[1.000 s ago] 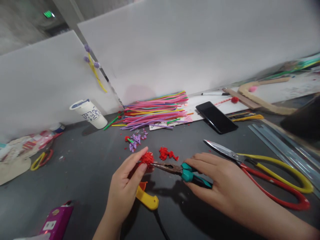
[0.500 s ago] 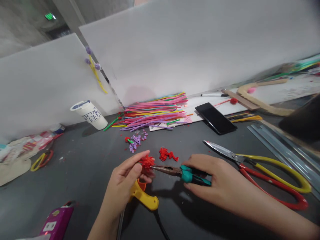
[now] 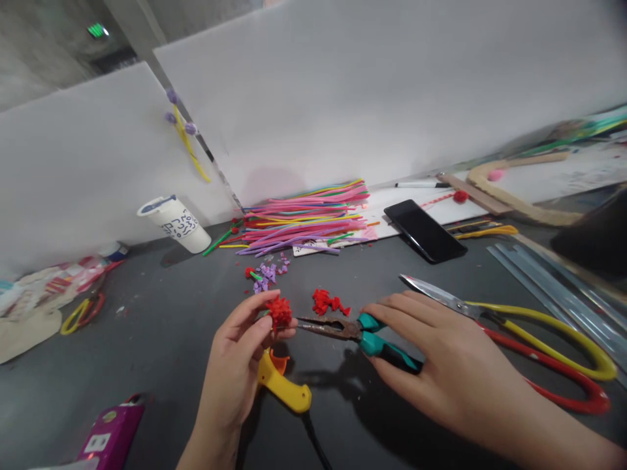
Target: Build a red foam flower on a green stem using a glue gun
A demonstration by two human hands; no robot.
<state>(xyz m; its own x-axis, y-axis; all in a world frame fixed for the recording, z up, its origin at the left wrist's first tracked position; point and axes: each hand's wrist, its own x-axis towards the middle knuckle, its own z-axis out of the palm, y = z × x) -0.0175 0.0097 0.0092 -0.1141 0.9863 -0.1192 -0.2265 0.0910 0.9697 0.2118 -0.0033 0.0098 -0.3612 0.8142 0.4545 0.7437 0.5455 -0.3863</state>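
Observation:
My left hand (image 3: pixel 240 365) pinches a small red fuzzy ball (image 3: pixel 279 310) between thumb and fingers just above the dark table. My right hand (image 3: pixel 441 365) grips the teal handles of rusty needle-nose pliers (image 3: pixel 353 331), whose jaws point left and stop a little short of the ball. A yellow and orange glue gun (image 3: pixel 283 386) lies under my left hand. Red cut bits (image 3: pixel 329 302) lie just behind the pliers' tip.
Large scissors (image 3: pixel 514 333) with yellow and red handles lie to the right. A black phone (image 3: pixel 424 230), a pile of coloured pipe cleaners (image 3: pixel 306 219), purple bits (image 3: pixel 267 273), a tipped white cup (image 3: pixel 174 222) and a magenta box (image 3: pixel 112 432) are around. White boards stand behind.
The pliers' jaws have drawn back from the red ball and now stand slightly apart from it. My left hand has turned the ball a little and shifted it left.

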